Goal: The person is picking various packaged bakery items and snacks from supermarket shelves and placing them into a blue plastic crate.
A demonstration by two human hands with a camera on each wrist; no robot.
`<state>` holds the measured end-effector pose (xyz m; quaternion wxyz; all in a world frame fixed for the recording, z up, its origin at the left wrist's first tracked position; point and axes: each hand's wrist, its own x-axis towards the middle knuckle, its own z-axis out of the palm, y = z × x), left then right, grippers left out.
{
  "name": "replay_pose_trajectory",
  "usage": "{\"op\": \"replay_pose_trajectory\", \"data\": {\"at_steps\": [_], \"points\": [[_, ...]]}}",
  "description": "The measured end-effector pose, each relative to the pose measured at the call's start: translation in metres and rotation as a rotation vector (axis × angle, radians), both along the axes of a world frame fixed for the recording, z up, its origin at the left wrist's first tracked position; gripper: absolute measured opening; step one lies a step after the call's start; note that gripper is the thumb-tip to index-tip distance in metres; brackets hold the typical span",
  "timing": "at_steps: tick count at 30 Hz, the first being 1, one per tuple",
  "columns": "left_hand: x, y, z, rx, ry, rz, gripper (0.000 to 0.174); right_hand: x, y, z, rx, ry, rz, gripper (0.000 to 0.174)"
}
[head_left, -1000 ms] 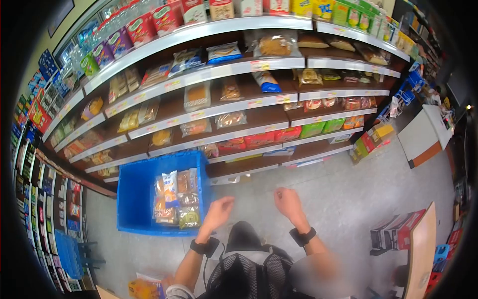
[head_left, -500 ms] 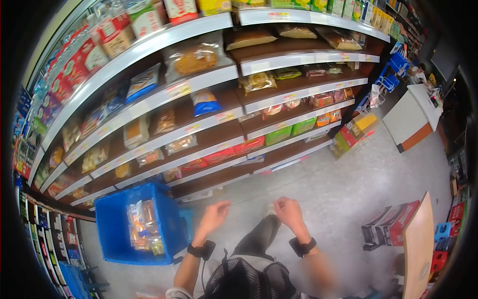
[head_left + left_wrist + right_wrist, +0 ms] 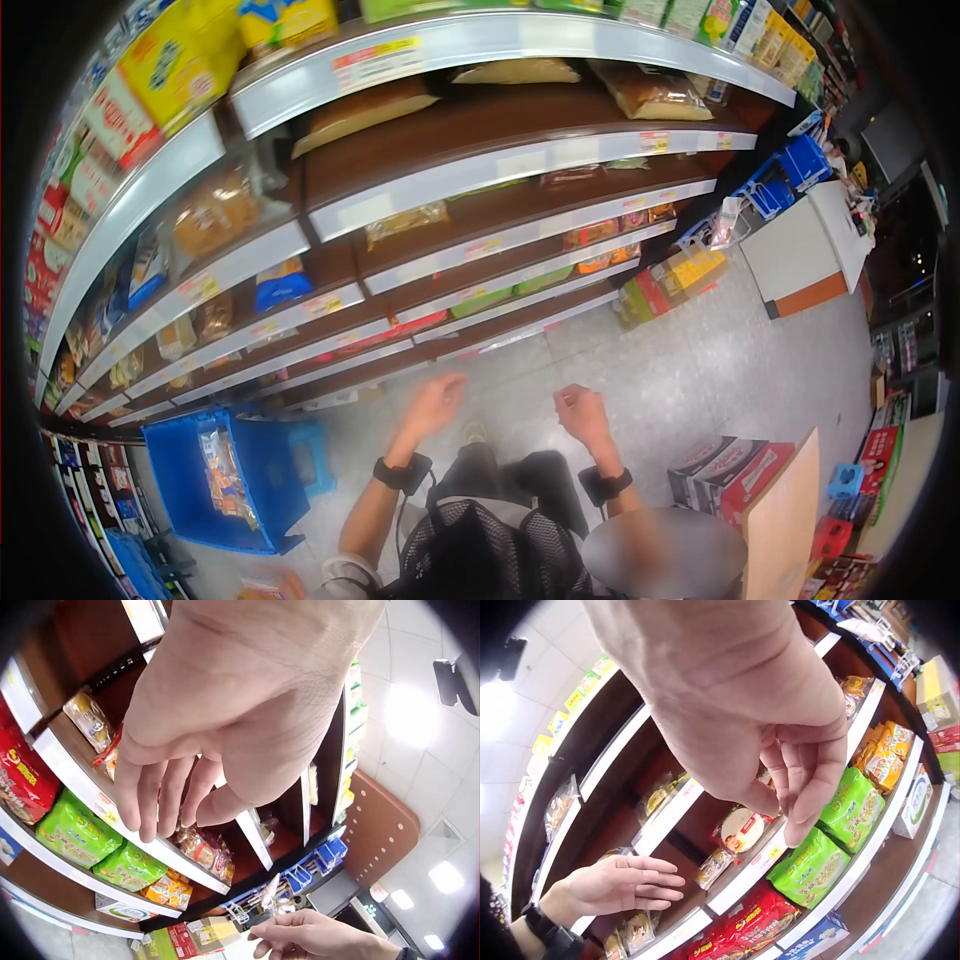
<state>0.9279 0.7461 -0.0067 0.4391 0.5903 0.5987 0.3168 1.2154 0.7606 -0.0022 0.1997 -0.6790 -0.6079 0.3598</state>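
Observation:
Both hands hang in front of the body with nothing in them. My left hand [image 3: 437, 402] has relaxed, slightly bent fingers; in the left wrist view the same hand [image 3: 232, 712] shows its palm side, fingers pointing down. Loosely curled, my right hand [image 3: 583, 415] is level with it, and the right wrist view shows that hand [image 3: 757, 712] with bent fingers. To the left on the floor stands a blue crate [image 3: 278, 470] with several packaged foods [image 3: 228, 475] inside. Ahead are shelves, where green packets [image 3: 810, 874] and red packets [image 3: 754, 922] overlap the hands' surroundings in the wrist views.
The brown shelf unit [image 3: 560, 118] curves across the front, with bagged bread [image 3: 215, 215] at left. Cartons [image 3: 675, 285] stand on the floor at its right end, near a white counter [image 3: 795, 245]. Boxes [image 3: 720, 470] and a wooden board [image 3: 785, 525] are at right.
The view has swung right along the shelves as the person steps, so the crate has slid to the left of the head view. Both hands stay in front of the body, holding nothing.

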Motion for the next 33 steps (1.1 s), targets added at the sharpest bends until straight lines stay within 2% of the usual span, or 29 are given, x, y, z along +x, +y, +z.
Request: {"op": "replay_pose_trajectory", "data": {"at_steps": [4, 9, 12, 14, 17, 20, 21, 25, 27, 28, 29, 30, 32, 33], "points": [[0.043, 0.040, -0.006, -0.017, 0.067, -0.071, 0.028, 0.033, 0.047, -0.010, 0.001, 0.022, 0.027, 0.019], [0.095, 0.098, -0.025, -0.104, 0.059, -0.057, 0.028, 0.081, 0.136, -0.019, -0.015, 0.015, 0.117, 0.023], [0.133, 0.139, -0.022, -0.116, 0.045, -0.009, 0.029, 0.116, 0.197, -0.025, 0.040, -0.009, 0.199, 0.027], [0.153, 0.160, -0.033, -0.131, 0.072, 0.039, 0.029, 0.138, 0.221, -0.019, 0.039, -0.003, 0.217, 0.029], [0.184, 0.204, -0.063, -0.018, 0.075, 0.043, 0.030, 0.175, 0.272, 0.002, 0.033, -0.027, 0.282, 0.032], [0.220, 0.225, -0.073, -0.010, 0.016, 0.151, 0.033, 0.197, 0.304, -0.012, 0.003, -0.007, 0.348, 0.036], [0.228, 0.233, -0.076, -0.063, 0.038, 0.152, 0.035, 0.203, 0.317, -0.020, 0.074, 0.008, 0.332, 0.038], [0.243, 0.275, -0.086, -0.192, 0.115, 0.216, 0.043, 0.208, 0.368, -0.045, 0.205, 0.047, 0.332, 0.042], [0.240, 0.292, -0.096, -0.137, 0.157, 0.237, 0.046, 0.207, 0.384, -0.060, 0.356, 0.065, 0.298, 0.043], [0.238, 0.299, -0.104, -0.076, 0.193, 0.245, 0.048, 0.205, 0.389, -0.057, 0.349, 0.067, 0.296, 0.043], [0.236, 0.306, -0.111, -0.080, 0.284, 0.281, 0.051, 0.204, 0.395, -0.053, 0.172, 0.069, 0.305, 0.045], [0.234, 0.314, -0.111, -0.229, 0.286, 0.314, 0.053, 0.202, 0.403, -0.048, 0.002, 0.068, 0.315, 0.048], [0.235, 0.328, -0.090, -0.122, 0.368, 0.267, 0.051, 0.200, 0.414, -0.080, 0.075, 0.046, 0.343, 0.048], [0.229, 0.333, -0.115, -0.118, 0.161, 0.290, 0.050, 0.197, 0.419, -0.071, 0.085, -0.001, 0.380, 0.049]]}}
